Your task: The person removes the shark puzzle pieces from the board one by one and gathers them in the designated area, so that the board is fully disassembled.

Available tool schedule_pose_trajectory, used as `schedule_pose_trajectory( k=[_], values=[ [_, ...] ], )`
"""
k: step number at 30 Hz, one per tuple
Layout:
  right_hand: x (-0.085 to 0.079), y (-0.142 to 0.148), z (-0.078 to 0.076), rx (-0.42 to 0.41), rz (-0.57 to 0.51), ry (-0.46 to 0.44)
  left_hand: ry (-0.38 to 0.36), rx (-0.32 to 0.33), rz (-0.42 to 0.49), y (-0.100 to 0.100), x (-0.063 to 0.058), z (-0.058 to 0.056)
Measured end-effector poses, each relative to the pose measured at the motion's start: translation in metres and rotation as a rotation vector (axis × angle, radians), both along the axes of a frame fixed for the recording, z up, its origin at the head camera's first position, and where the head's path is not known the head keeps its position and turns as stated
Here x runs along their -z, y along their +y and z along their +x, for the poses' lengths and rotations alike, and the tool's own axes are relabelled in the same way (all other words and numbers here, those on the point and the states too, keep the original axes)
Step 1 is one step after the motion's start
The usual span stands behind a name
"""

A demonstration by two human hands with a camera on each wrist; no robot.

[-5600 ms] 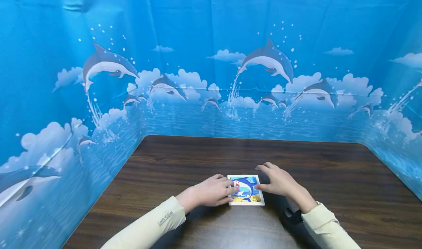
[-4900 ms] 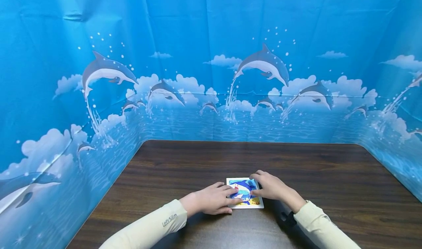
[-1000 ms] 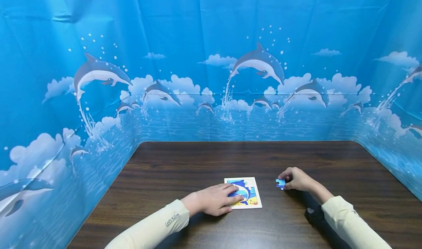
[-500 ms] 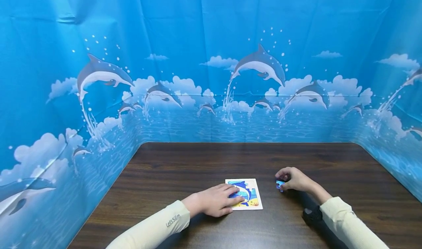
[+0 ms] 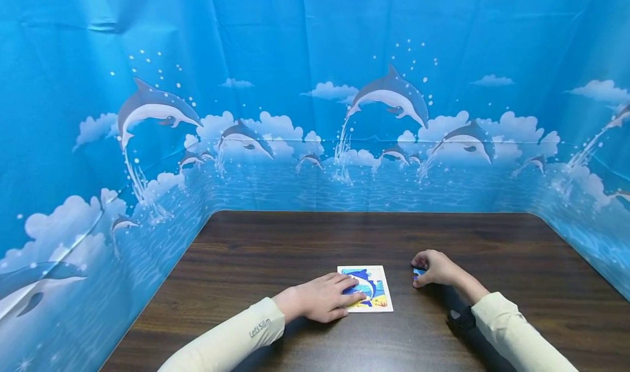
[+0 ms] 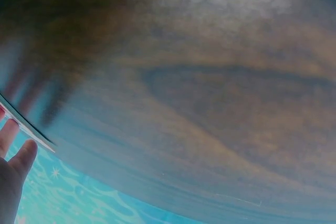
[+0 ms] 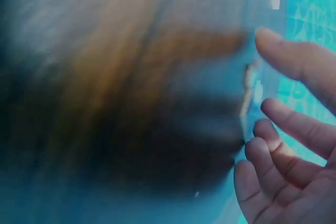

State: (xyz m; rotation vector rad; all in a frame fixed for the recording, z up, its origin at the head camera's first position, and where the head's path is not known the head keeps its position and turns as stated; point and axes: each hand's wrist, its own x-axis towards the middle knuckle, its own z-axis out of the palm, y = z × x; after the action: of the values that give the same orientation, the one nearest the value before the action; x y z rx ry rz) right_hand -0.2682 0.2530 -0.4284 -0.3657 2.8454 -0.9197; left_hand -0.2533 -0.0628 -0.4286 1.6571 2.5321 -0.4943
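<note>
A square dolphin puzzle (image 5: 386, 292) with a cream rim lies on the table. Its upper-right corner shows pale backing where no piece sits. My left hand (image 5: 325, 297) rests palm-down on the puzzle's left side, its fairly straight fingers covering part of the picture. To the right of the puzzle, my right hand (image 5: 439, 268) has its thumb and fingers curved around a small blue puzzle piece (image 5: 419, 273) low over the table. In the right wrist view the piece (image 7: 255, 92) stands between thumb and forefinger; exact contact is hard to tell. The left wrist view catches only fingertips (image 6: 23, 158) by the rim.
The dark wood-grain table (image 5: 266, 240) extends around both hands. A blue curtain (image 5: 295, 186) printed with dolphins and clouds encloses its back and sides. A black wrist strap (image 5: 461, 318) shows below the right sleeve.
Earlier, both hands were at the puzzle; the right hand has since taken the blue piece from its upper-right corner to the right. Lately the piece has turned within its fingers. The left hand stays put.
</note>
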Motion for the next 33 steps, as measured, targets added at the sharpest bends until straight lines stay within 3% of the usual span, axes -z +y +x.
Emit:
schedule_pose_trajectory(
  k=[6,14,20,23,27,33],
  values=[
    [-0.003,0.0,0.001,0.029,0.001,-0.04,-0.009,-0.008,0.001,-0.001,0.001,0.0],
    [-0.007,-0.001,0.002,-0.003,-0.017,-0.056,-0.013,-0.003,0.001,-0.003,0.001,0.003],
    [-0.019,-0.013,-0.005,-0.045,-0.218,0.007,-0.012,-0.012,0.019,-0.004,-0.002,0.001],
    [-0.023,-0.023,-0.008,-0.024,-0.315,0.033,-0.006,-0.015,0.038,-0.004,-0.005,-0.001],
    [-0.019,-0.037,-0.009,-0.008,-0.37,0.04,0.006,-0.008,0.05,-0.006,-0.008,0.0],
    [-0.01,-0.055,-0.007,-0.051,-0.389,0.012,-0.007,-0.013,0.048,-0.008,-0.008,0.002]
  ],
)
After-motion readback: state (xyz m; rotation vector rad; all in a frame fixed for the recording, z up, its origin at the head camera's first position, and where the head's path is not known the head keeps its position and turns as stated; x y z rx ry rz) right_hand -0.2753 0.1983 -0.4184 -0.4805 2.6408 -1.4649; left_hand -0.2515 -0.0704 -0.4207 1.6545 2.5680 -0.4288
